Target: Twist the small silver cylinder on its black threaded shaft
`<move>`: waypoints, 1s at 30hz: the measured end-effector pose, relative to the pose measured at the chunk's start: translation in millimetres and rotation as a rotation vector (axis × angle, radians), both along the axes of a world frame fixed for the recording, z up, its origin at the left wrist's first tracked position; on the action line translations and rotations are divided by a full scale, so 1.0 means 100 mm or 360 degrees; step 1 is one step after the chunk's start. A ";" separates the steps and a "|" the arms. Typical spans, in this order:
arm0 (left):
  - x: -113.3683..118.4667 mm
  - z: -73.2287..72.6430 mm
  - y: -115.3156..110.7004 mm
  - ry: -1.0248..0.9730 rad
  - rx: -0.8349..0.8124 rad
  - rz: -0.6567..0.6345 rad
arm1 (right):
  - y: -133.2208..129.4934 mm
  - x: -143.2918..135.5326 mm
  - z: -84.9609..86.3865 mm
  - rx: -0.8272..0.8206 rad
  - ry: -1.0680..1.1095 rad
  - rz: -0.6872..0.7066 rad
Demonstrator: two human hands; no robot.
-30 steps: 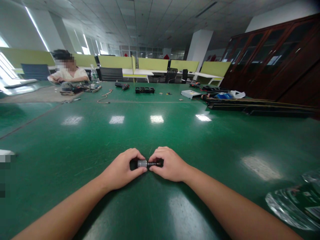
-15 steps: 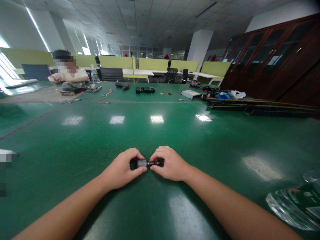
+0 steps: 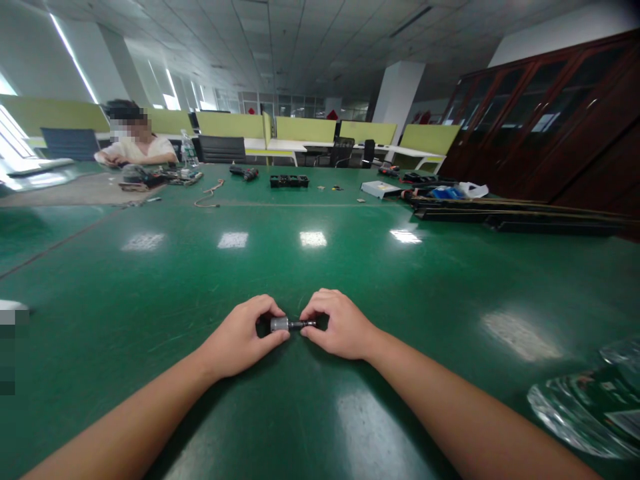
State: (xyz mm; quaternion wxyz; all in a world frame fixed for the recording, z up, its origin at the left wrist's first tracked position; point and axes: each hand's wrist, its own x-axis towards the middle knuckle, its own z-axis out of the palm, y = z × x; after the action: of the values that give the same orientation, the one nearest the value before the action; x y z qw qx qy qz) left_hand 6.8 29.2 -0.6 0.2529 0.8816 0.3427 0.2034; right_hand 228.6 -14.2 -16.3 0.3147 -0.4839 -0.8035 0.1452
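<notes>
Near the front of the green table [image 3: 280, 267], my left hand [image 3: 243, 335] closes its thumb and index finger around a small grey metal cylinder [image 3: 279, 324]. A thin dark shaft [image 3: 295, 325] extends from the cylinder to the right, lying roughly level. My right hand [image 3: 340, 325] is pinched around the far end of that shaft, fingertips close to it. A narrow gap separates the fingertips of both hands. My palms and curled fingers hide some of the part's ends.
A clear plastic bottle [image 3: 590, 407] lies at the lower right. Farther back are a power drill [image 3: 244, 173], a black block-shaped part [image 3: 289, 181], a pale flat box [image 3: 380, 189] and long dark strips [image 3: 460, 212]. Another person [image 3: 137, 143] sits at the far left.
My left hand has shifted slightly left with the grey cylinder, widening the gap between my hands. Ridges seen on the shaft earlier now look smoother. My right hand has barely moved.
</notes>
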 end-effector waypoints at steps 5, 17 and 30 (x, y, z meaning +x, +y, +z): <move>0.00 0.00 0.00 0.0005 0.0005 0.0024 | 0.01 0.01 0.00 0.0000 -0.0020 -0.0025; 0.00 0.01 0.02 -0.0003 0.0000 0.0030 | 0.02 0.04 -0.01 0.0002 -0.0021 -0.0065; -0.03 0.02 0.04 0.0015 -0.0010 0.0080 | 0.08 0.15 -0.04 -0.0059 0.0064 -0.0191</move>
State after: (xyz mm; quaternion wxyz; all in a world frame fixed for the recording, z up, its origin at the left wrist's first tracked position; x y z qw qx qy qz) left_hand 3.8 32.7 1.2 0.2487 0.8729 0.3667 0.2044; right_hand 243.3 -6.4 -20.0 0.3298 -0.5339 -0.7638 0.1508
